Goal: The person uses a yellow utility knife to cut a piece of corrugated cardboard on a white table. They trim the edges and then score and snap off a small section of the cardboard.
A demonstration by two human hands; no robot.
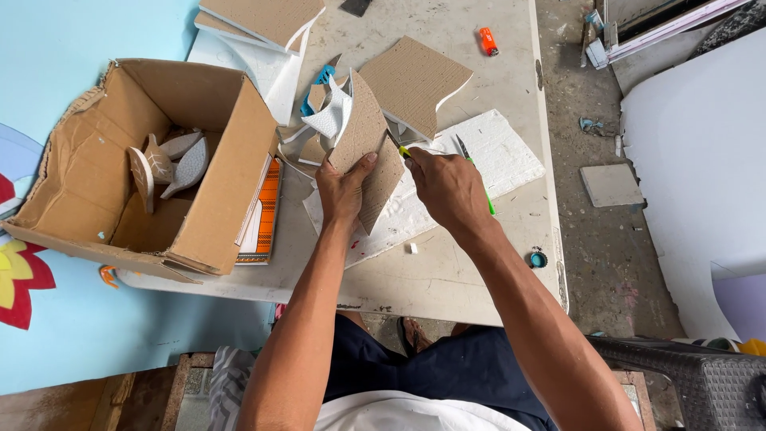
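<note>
At the left edge of the tabletop [479,263] stands an open cardboard box [231,175], its torn flaps spread, holding several grey-and-brown leaf-shaped cutouts [171,164]. Just right of the box, an orange-edged booklet [267,211] lies flat against its wall. Near the middle of the tabletop, the left hand [345,187] grips a pointed brown cardboard piece [365,148], thumb on its face and fingers behind, holding it tilted above a white foam sheet [487,156] that lies flat on the tabletop. Scraps of white foam and blue offcuts [323,108] lie just behind the held piece. The right hand [447,187] is closed around a green-handled cutter [405,152], whose yellow-green tip meets the right edge of the cardboard piece. A larger brown cardboard sheet [411,80] rests behind the hands, toward the far edge. An orange lighter [488,41] lies near the far right corner, well apart from the hands. A small blue ring [537,258] sits at the right edge.
</note>
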